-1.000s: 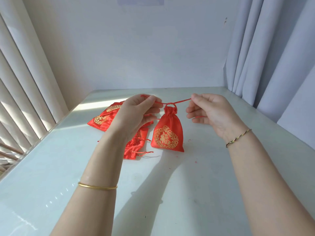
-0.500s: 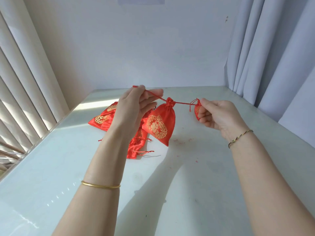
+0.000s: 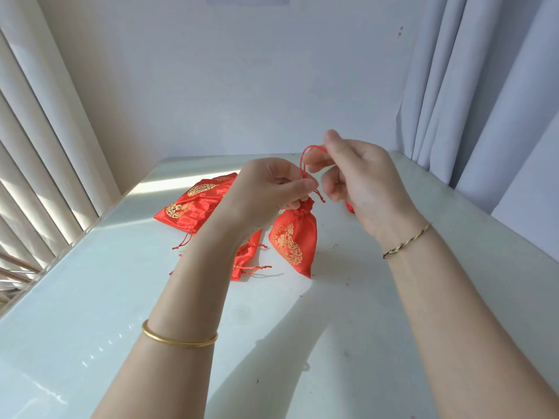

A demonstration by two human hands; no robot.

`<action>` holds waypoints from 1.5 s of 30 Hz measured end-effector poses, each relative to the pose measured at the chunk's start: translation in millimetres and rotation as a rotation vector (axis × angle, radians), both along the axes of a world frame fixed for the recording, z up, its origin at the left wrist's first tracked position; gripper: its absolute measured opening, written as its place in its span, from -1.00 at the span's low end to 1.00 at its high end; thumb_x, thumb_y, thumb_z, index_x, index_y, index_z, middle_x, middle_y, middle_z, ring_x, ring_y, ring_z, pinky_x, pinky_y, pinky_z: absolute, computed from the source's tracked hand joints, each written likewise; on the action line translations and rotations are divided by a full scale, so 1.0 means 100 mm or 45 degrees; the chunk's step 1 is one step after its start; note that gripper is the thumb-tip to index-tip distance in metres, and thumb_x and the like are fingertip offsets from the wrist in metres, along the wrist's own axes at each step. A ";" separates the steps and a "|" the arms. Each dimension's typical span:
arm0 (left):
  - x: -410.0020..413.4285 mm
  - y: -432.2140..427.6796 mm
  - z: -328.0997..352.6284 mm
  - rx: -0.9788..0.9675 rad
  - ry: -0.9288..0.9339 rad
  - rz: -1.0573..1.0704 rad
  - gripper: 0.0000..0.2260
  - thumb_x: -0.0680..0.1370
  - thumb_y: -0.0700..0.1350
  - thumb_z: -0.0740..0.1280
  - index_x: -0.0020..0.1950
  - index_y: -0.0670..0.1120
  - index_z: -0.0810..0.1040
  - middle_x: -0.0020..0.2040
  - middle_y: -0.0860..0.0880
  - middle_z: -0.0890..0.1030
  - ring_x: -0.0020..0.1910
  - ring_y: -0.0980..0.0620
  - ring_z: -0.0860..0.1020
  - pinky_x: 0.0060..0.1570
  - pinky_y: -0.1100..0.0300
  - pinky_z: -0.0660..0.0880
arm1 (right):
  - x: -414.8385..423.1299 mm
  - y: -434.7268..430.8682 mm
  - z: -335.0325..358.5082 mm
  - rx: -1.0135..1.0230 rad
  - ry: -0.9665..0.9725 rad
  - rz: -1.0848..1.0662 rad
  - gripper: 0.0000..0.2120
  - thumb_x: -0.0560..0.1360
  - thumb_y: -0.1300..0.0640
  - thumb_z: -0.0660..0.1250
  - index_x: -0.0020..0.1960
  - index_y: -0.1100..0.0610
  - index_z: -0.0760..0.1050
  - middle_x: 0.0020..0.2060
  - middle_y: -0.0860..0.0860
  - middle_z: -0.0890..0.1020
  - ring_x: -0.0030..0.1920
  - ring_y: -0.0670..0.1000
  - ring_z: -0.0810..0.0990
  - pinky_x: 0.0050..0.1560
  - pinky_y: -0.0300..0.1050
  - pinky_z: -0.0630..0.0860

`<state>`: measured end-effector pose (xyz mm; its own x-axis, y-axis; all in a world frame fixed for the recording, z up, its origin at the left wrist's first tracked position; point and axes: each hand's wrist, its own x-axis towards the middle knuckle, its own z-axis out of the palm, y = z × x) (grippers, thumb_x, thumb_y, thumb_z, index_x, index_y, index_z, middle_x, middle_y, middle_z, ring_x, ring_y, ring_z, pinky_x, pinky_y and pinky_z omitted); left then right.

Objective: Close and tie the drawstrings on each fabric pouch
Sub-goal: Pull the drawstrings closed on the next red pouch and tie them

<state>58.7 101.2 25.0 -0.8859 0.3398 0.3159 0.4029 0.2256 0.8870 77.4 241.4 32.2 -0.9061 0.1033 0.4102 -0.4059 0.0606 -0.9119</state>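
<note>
With the red-and-gold satin pouch [image 3: 295, 240] cinched, the left grip [image 3: 266, 189] and right grip [image 3: 360, 182] are coming together after pulling wide, each pinching the thin red drawstring [image 3: 304, 160], apparently starting the knot.

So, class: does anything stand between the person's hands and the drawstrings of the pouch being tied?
Nothing visible does. The left hand and right hand each pinch the red drawstring above the cinched red pouch.

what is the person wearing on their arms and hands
No sleeves or gloves. A gold bangle circles the left forearm; a thin twisted cord bracelet, gold and dark strands, sits at the right wrist. No rings show on the left hand or right hand.
</note>
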 end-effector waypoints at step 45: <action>-0.03 0.09 -0.10 0.022 0.345 0.289 -0.75 0.37 -0.37 0.27 -0.16 0.00 0.47 -0.27 0.00 0.56 -0.27 -0.04 0.58 -0.20 -0.08 0.58 | -0.08 0.11 -0.17 0.517 -0.039 0.074 -0.83 0.39 0.31 0.43 -0.20 0.07 0.50 -0.27 -0.06 0.59 -0.47 -0.23 0.45 -0.42 -0.34 0.35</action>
